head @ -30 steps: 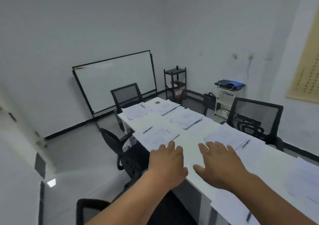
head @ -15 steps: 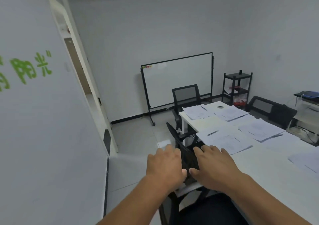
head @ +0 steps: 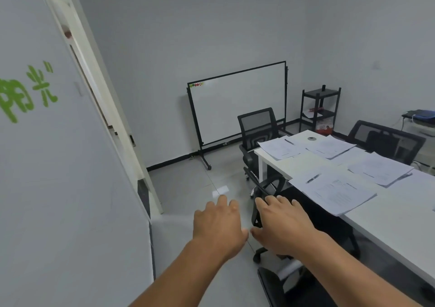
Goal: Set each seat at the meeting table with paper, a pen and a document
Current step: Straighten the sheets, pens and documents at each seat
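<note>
My left hand point(head: 217, 227) and my right hand point(head: 283, 225) hover side by side over the floor, left of the white meeting table point(head: 400, 217), palms down, fingers relaxed, holding nothing. On the table lie several sets of printed papers: one nearest me point(head: 334, 190) with a pen point(head: 313, 178) on it, one at the far corner point(head: 280, 147), another beside it point(head: 329, 145), and one on the right side point(head: 380, 169). A small round object point(head: 312, 138) sits near the far end.
A black mesh chair point(head: 257, 127) stands at the table's far end, another point(head: 388, 139) on the right side, and one point(head: 266, 189) tucked in close to my right hand. A whiteboard point(head: 239, 103) and black shelf point(head: 320, 108) stand at the back. A door frame point(head: 106, 99) is left.
The view has swung left, away from the table toward the door and floor. Both hands, earlier over the table edge, now hover over the floor beside it, still empty.
</note>
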The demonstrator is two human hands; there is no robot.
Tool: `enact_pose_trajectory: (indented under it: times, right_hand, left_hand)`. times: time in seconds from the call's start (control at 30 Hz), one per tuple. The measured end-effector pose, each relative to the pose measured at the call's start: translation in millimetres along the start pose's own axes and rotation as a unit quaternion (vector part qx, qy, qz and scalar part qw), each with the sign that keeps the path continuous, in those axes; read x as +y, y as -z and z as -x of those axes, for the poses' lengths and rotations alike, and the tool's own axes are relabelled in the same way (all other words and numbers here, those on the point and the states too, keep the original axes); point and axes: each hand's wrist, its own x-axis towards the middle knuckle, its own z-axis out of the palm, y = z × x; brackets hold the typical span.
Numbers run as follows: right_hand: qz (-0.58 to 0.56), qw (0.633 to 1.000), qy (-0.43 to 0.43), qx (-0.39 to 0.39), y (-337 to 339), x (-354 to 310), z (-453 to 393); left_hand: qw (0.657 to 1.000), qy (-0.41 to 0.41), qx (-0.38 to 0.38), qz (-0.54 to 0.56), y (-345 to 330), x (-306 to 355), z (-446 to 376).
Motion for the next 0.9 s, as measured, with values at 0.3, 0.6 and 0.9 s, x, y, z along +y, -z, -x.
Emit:
enact_pose_trajectory:
  times: [0.3, 0.6, 0.9]
  right_hand:
    - [-0.018, 0.999, -0.036, 0.024, -11.0, 3.6, -126.2]
    - [-0.026, 0.993, -0.109, 0.038, 29.7, 43.6, -200.4]
    - [-0.049, 0.962, -0.268, 0.003, 18.2, 112.4, -242.8]
  left_hand:
    - [0.999, -0.026, -0.003, -0.026, -8.5, -57.8, -122.7]
    - [0.995, -0.098, 0.022, -0.023, 32.9, -48.5, -240.8]
    - [0.969, -0.244, 0.006, -0.025, 8.5, 1.1, -364.4]
